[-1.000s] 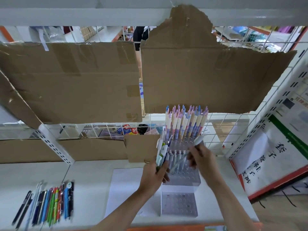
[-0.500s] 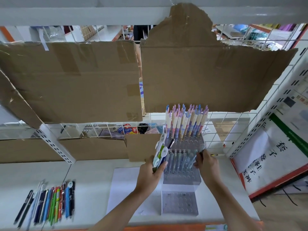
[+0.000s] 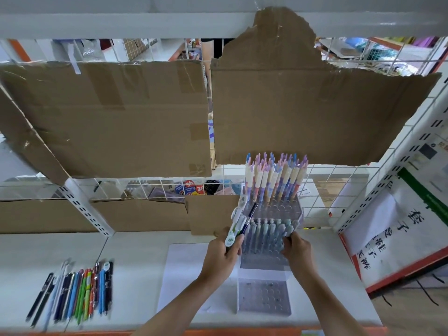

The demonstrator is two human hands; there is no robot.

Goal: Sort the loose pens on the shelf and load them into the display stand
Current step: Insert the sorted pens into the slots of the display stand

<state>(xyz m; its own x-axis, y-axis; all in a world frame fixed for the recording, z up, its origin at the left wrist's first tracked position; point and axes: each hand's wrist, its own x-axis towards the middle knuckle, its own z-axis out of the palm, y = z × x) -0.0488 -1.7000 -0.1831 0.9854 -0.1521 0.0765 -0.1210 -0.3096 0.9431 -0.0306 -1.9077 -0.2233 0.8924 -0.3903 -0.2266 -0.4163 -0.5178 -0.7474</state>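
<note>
A clear stepped display stand (image 3: 264, 297) sits on the white shelf. Its top tier holds several pastel pens (image 3: 276, 178) standing upright, and its middle tier holds a row of pale blue pens (image 3: 269, 231). My left hand (image 3: 221, 255) grips a bunch of pens (image 3: 238, 221) with white and green caps, held at the stand's left side. My right hand (image 3: 297, 247) is at the right end of the middle row, its fingertips on the last pen there. A row of loose pens (image 3: 75, 291) in mixed colours lies on the shelf at the lower left.
A white paper sheet (image 3: 184, 270) lies under my left arm. Cardboard panels (image 3: 116, 117) hang on the wire grid behind. A printed sign (image 3: 397, 234) leans at the right. A slotted white upright (image 3: 82, 207) stands at the back left.
My right hand carried a pale pen down into the middle tier's right end. My left hand stayed beside the stand with its bunch of pens.
</note>
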